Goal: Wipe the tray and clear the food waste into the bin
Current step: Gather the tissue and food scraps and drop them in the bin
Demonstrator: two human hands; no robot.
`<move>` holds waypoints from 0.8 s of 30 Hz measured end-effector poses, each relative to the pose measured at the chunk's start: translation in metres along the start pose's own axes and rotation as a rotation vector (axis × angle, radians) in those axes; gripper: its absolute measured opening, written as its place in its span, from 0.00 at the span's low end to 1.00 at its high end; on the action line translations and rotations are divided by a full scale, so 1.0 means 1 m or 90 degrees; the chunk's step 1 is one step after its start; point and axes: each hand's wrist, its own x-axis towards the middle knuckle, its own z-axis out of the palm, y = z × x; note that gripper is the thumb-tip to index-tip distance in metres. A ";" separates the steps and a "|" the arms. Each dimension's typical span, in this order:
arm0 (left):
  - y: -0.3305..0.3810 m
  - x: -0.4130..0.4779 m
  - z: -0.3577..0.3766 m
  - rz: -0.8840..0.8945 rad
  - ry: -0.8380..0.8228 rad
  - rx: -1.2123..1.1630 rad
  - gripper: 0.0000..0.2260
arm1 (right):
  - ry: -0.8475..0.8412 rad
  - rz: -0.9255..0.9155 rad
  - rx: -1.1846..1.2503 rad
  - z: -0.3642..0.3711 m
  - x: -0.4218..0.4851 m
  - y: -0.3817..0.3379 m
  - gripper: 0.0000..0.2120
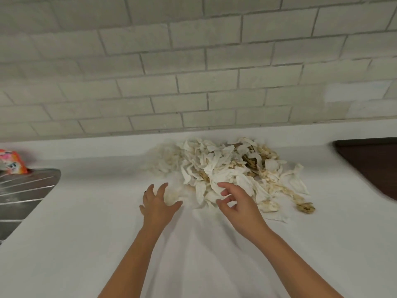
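Both forearms enter from the bottom edge of the frame and extend up toward the centre.

Left hand (160, 203): palm down, fingers straight and spread wide, thumb pointing right. It holds nothing. It sits over the white counter (86, 233), just left of the pile's near edge. Contact with the surface cannot be confirmed.

Right hand (238, 203): palm turned left and down, fingers loosely curled, thumb and index finger apart. It holds nothing. Its fingertips overlap the near edge of the pile; whether they touch the paper cannot be told.

Pile of crumpled paper towels (214, 166): white with yellowish stains, lying on the counter at frame centre, directly above both hands and close to the tiled wall (193, 72). Brown food scraps (250, 163) are mixed into its right half. A separate brown clump (306, 207) lies at the pile's lower right, well apart from the right hand.

Tray (369, 164): dark brown, at the right edge of the frame, partly cut off, well apart from both hands.

Metal drainboard (25, 190): left edge of the frame. A pink-and-orange packet (12, 162) sits above it.
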 end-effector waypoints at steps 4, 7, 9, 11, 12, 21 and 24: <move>-0.021 0.033 0.019 0.066 -0.113 0.098 0.34 | -0.024 -0.022 -0.038 0.017 0.026 -0.010 0.18; -0.037 0.038 0.028 0.113 -0.040 -0.060 0.21 | -0.053 -0.049 -0.064 0.032 0.040 -0.011 0.17; -0.041 0.034 0.028 0.090 0.031 -0.190 0.10 | -0.075 -0.070 -0.083 0.042 0.050 -0.013 0.17; -0.040 0.028 0.021 0.055 0.085 -0.291 0.15 | -0.087 -0.089 -0.088 0.053 0.063 -0.017 0.16; -0.042 0.028 0.019 0.060 0.116 -0.307 0.20 | -0.091 -0.098 -0.090 0.058 0.072 -0.020 0.16; -0.068 0.050 0.008 -0.002 0.129 -0.244 0.15 | -0.128 -0.219 -0.272 0.124 0.180 -0.062 0.18; -0.071 0.055 0.014 0.032 0.160 -0.137 0.16 | -0.176 -0.216 -0.399 0.152 0.216 -0.066 0.27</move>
